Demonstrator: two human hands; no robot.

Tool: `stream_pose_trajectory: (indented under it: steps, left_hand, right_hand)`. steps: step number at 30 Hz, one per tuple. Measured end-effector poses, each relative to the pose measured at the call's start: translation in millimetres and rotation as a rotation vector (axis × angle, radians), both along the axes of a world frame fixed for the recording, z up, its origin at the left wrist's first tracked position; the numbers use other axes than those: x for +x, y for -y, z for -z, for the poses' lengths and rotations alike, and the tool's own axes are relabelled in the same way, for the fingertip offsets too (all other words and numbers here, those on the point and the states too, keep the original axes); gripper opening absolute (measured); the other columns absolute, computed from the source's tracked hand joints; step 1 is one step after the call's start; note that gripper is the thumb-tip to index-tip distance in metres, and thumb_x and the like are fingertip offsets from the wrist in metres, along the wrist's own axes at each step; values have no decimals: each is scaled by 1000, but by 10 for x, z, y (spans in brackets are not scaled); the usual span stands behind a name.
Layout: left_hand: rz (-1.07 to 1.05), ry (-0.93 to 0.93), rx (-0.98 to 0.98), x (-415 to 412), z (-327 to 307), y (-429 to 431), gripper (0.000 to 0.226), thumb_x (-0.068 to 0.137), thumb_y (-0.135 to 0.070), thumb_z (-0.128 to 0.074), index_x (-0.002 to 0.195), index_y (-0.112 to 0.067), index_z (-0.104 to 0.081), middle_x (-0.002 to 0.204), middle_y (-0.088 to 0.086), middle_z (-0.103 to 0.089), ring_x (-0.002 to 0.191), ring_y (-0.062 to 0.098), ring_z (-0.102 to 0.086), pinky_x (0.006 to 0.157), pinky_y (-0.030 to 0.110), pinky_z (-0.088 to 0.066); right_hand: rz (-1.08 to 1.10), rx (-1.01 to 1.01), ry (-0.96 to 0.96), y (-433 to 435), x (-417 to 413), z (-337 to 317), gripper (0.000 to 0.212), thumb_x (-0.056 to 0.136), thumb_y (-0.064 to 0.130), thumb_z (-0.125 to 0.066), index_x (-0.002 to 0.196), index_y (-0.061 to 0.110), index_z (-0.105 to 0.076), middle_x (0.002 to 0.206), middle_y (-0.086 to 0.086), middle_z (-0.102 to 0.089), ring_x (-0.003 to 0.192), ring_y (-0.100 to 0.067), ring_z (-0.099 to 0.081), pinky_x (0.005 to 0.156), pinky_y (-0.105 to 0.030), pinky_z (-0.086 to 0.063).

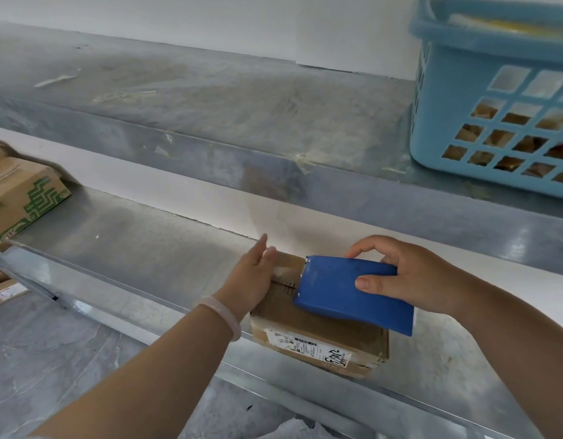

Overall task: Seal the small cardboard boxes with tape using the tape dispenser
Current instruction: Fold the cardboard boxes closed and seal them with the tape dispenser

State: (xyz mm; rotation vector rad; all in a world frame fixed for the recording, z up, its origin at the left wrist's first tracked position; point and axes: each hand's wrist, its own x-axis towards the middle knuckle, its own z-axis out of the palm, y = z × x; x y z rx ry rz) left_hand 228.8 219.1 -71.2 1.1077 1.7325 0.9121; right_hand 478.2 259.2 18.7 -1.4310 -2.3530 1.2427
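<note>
1. Now the small cardboard box (321, 327) is sitting on the lower metal shelf (131, 248), near its front edge
2. The blue tape dispenser (353, 296) is lying on its top, with the right hand (410, 277) gripping it, fingers curled over the far edge
3. The left hand (258, 277), fingers straight, is pressing flat on the box's left end
4. A blue basket (457, 90) is standing on the scuffed upper shelf (210, 99), a green-printed carton (20, 191) is resting far left, a white wall (179, 23) running behind
</note>
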Motion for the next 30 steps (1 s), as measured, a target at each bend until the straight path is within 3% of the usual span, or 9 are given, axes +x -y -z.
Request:
stream_pose_trajectory:
  steps: [5, 8, 11, 15, 22, 27, 30]
  left_hand:
    - [116, -117, -54, 118, 79, -48, 48, 104, -39, -27, 152, -36, -19, 148, 4, -41, 130, 23, -43, 94, 20, -27]
    - [148, -166, -75, 94, 73, -56, 49, 104, -40, -27, 151, -35, -18, 148, 4, -41, 130, 24, -43, 96, 24, -28]
    - [168, -210, -80, 90, 82, -76, 49, 104, -40, -27, 151, -34, -18, 148, 4, -41, 130, 25, -44, 103, 28, -30]
    - [172, -220, -89, 67, 94, -82, 48, 104, -41, -26, 151, -34, -20, 147, 6, -42, 129, 27, -44, 107, 34, -32]
    - [142, -272, -26, 113, 96, -62, 46, 104, -38, -32, 149, -31, -29, 146, 6, -43, 131, 27, -42, 101, 28, -30]
    - [129, -613, 95, 141, 16, -12, 47, 103, -40, -31, 149, -31, -29, 151, -2, -37, 134, 21, -39, 109, 36, -33]
    - [198, -926, 202, 265, -25, 15, 49, 104, -36, -21, 152, -29, -21, 158, -8, -24, 146, 14, -18, 120, 41, -16]
  right_hand:
    - [-53, -34, 27, 1, 24, -28, 25, 88, 45, -62, 103, 61, -50, 109, 15, -63, 90, -6, -66, 74, -25, -58]
    - [-95, -46, 0, -39, 57, -40, 32, 87, 46, -62, 106, 68, -50, 124, 30, -53, 108, 1, -57, 90, -26, -52]
    - [-101, -36, -18, -57, 70, -48, 37, 74, 59, -60, 109, 69, -52, 128, 35, -50, 116, 2, -52, 100, -30, -46]
    - [-75, -48, 1, -51, 231, -69, 46, 63, 66, -59, 108, 69, -54, 125, 33, -53, 112, 2, -55, 97, -29, -48]
    - [0, -66, -60, 92, 643, -27, 40, 64, 56, -66, 101, 69, -59, 110, 41, -59, 100, 10, -59, 86, -18, -50]
    - [27, -1, -80, 125, 639, 77, 40, 81, 38, -72, 100, 70, -58, 111, 36, -60, 98, 12, -58, 80, -12, -48]
    - [18, 10, -72, 138, 608, 92, 39, 82, 38, -72, 102, 69, -58, 113, 35, -60, 98, 14, -57, 75, -7, -47]
